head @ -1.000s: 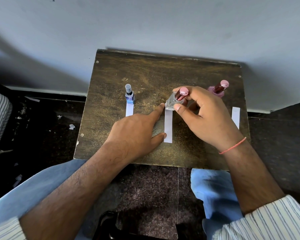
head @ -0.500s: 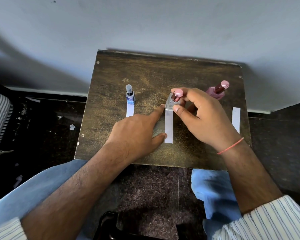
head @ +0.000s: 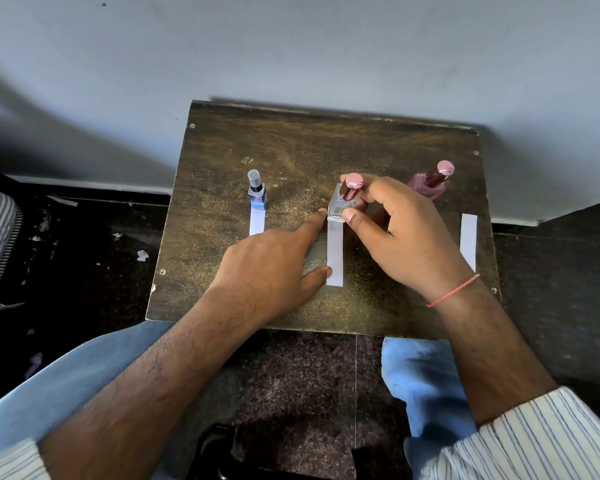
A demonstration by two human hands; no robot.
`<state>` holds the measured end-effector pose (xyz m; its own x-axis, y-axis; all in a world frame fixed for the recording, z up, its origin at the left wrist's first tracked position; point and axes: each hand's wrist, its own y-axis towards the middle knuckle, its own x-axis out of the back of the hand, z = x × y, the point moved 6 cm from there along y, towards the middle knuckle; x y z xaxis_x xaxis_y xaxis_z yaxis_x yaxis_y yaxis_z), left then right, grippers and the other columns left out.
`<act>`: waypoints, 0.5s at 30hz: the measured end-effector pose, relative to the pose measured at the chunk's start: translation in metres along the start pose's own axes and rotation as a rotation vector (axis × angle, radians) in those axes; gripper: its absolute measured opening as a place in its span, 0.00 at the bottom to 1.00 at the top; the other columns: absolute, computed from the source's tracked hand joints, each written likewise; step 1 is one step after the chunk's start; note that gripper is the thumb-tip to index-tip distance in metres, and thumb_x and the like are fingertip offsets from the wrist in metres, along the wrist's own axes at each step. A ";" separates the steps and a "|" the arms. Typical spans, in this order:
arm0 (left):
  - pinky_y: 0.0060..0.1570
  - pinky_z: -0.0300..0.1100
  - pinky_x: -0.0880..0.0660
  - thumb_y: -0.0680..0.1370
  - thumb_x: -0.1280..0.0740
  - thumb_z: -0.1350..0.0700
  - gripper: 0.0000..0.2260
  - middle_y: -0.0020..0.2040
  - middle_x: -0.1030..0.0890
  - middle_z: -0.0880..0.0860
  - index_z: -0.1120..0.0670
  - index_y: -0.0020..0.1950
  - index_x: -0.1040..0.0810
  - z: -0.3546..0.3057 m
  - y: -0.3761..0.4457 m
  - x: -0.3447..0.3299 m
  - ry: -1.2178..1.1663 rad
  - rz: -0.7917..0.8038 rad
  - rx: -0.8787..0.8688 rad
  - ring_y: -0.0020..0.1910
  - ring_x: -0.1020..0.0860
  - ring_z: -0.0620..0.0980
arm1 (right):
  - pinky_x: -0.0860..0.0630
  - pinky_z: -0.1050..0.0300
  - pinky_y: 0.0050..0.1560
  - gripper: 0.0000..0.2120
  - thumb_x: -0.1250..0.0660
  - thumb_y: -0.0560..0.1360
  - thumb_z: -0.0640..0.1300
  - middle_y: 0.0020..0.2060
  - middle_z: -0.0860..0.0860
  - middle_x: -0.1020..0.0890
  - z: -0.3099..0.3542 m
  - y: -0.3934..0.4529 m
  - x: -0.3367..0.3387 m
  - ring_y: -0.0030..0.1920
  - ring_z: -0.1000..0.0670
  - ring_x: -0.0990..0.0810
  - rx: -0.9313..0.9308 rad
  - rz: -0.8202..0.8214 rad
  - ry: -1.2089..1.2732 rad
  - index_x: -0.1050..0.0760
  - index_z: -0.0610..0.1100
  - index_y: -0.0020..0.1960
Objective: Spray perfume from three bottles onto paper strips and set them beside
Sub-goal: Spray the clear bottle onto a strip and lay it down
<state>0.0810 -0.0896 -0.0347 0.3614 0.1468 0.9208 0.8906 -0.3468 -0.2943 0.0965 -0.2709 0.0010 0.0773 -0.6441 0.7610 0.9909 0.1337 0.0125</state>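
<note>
You have brought the clear bottle (head: 343, 206) upright and lowered it onto the far end of the middle strip (head: 334, 255); that pair looks nearly set. Your right hand (head: 400, 237) grips the bottle, fingers curled round it. Your left hand (head: 274, 268) lies open, forefinger and thumb steadying the strip's left edge.

Striped white sleeves (head: 541, 441) — blue jeans (head: 426, 379) — red wrist thread (head: 452, 291)
</note>
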 end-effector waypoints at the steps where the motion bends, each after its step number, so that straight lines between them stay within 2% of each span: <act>1: 0.41 0.49 0.26 0.82 0.40 0.30 0.38 0.55 0.16 0.49 0.35 0.86 0.55 0.000 0.000 0.000 0.001 0.000 0.001 0.53 0.15 0.55 | 0.22 0.47 0.61 0.07 0.27 0.83 0.42 0.62 0.49 0.15 0.000 0.000 0.000 0.62 0.47 0.17 -0.001 -0.002 0.000 0.20 0.37 0.54; 6: 0.42 0.49 0.26 0.82 0.40 0.29 0.38 0.56 0.16 0.49 0.35 0.86 0.55 -0.001 -0.001 0.001 0.001 -0.004 -0.005 0.54 0.15 0.55 | 0.21 0.47 0.61 0.08 0.27 0.83 0.43 0.61 0.49 0.15 -0.002 0.000 -0.001 0.61 0.47 0.17 -0.011 -0.016 0.017 0.18 0.40 0.59; 10: 0.47 0.52 0.20 0.82 0.40 0.29 0.37 0.57 0.15 0.49 0.35 0.86 0.54 0.000 -0.002 0.005 -0.013 0.006 -0.012 0.55 0.15 0.56 | 0.21 0.51 0.57 0.22 0.25 0.81 0.43 0.51 0.52 0.16 -0.002 -0.003 -0.001 0.52 0.48 0.17 -0.024 -0.013 0.069 0.22 0.49 0.74; 13: 0.50 0.53 0.17 0.82 0.40 0.31 0.34 0.54 0.15 0.47 0.35 0.85 0.47 0.002 -0.002 0.012 -0.064 -0.025 -0.002 0.54 0.15 0.55 | 0.20 0.49 0.54 0.25 0.23 0.80 0.45 0.48 0.56 0.17 -0.005 -0.005 0.000 0.47 0.50 0.17 -0.029 -0.003 0.067 0.23 0.50 0.76; 15: 0.49 0.52 0.17 0.82 0.39 0.32 0.29 0.50 0.16 0.46 0.35 0.83 0.38 0.002 -0.002 0.019 -0.103 -0.073 0.001 0.52 0.15 0.55 | 0.19 0.52 0.51 0.27 0.23 0.80 0.46 0.47 0.57 0.16 -0.008 -0.007 0.001 0.43 0.50 0.17 -0.048 0.006 0.062 0.24 0.50 0.77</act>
<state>0.0869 -0.0845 -0.0176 0.3221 0.2657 0.9087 0.9158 -0.3306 -0.2279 0.0908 -0.2790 -0.0033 0.0880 -0.6894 0.7190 0.9945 0.1021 -0.0238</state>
